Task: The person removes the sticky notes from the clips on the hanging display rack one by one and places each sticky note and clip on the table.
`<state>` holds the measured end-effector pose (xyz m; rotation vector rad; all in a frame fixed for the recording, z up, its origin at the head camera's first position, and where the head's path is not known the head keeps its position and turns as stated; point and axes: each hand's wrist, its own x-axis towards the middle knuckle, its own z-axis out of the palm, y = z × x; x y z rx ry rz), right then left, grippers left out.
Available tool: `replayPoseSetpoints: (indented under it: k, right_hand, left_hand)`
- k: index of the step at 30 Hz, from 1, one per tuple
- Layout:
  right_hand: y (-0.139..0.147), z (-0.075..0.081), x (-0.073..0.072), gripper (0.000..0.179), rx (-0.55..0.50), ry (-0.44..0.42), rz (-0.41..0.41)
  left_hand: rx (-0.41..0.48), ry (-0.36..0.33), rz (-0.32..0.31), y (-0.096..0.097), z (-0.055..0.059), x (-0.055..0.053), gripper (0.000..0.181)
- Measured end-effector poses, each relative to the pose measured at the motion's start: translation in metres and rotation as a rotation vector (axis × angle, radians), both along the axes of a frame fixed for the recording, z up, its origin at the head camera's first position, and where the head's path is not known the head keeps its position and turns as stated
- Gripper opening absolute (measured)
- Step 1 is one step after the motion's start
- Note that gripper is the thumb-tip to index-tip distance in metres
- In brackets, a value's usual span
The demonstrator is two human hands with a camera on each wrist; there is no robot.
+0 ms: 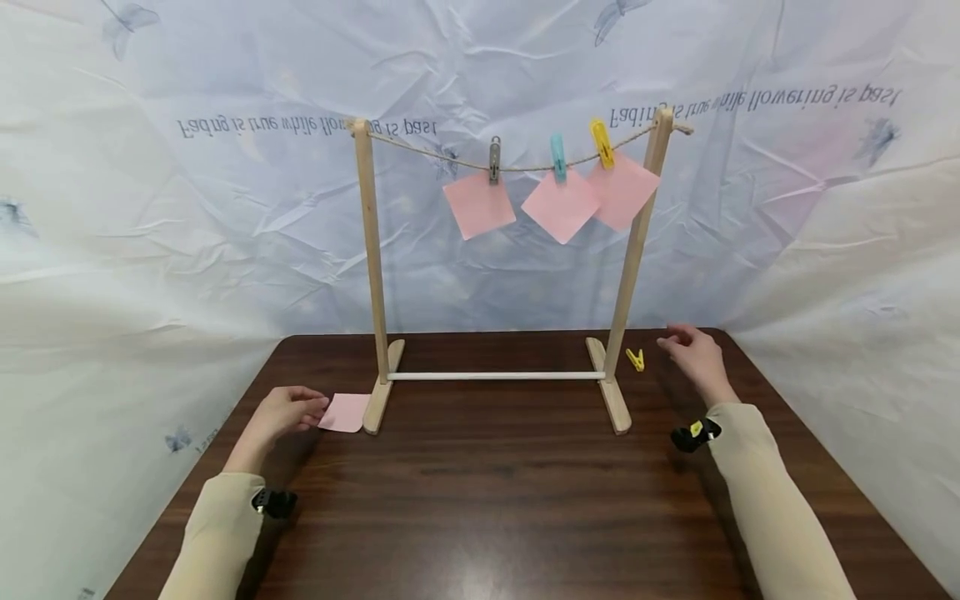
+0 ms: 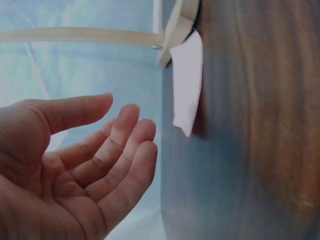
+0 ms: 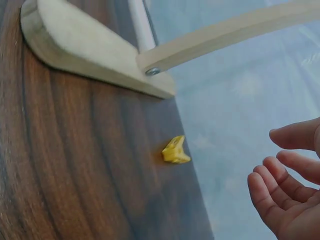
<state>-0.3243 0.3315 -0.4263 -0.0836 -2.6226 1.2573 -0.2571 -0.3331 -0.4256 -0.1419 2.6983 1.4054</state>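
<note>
My left hand [image 1: 288,410] hovers just left of a pink paper square [image 1: 346,412] that lies on the table by the rack's left foot. In the left wrist view its fingers [image 2: 125,170] are loosely bent, with a gap between them and the paper [image 2: 188,82]. On the right, my right hand [image 1: 696,360] is held beside a yellow clothespin [image 1: 636,360] lying on the table. The right wrist view shows that hand relaxed and holding nothing, apart from the clothespin [image 3: 175,150].
A wooden rack [image 1: 372,250] stands at the table's back, with a twine line [image 1: 420,151] across its top. Three pink papers hang there from a grey clothespin [image 1: 494,160], a blue one [image 1: 558,157] and a yellow one [image 1: 602,143]. A white rod [image 1: 495,376] joins the feet.
</note>
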Motion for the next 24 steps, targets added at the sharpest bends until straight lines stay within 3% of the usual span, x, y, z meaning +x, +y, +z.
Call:
replayPoseSetpoints:
  k: [7, 14, 20, 24]
  right_hand:
    - [-0.009, 0.013, 0.008, 0.059, -0.021, 0.036, 0.016]
    - [-0.017, 0.028, 0.019, 0.056, 0.001, 0.126, -0.007]
    - [-0.025, 0.039, 0.024, 0.051, -0.012, 0.22, -0.007]
    - [-0.033, 0.046, 0.028, 0.047, -0.024, 0.273, -0.001]
  left_hand:
    - [-0.005, 0.024, 0.004, 0.007, 0.007, -0.004, 0.037]
    - [0.005, 0.063, -0.011, 0.017, 0.015, -0.01, 0.036]
    - [-0.09, 0.108, -0.068, 0.029, 0.015, -0.011, 0.035]
    - [-0.107, 0.129, -0.095, 0.039, 0.016, -0.013, 0.032]
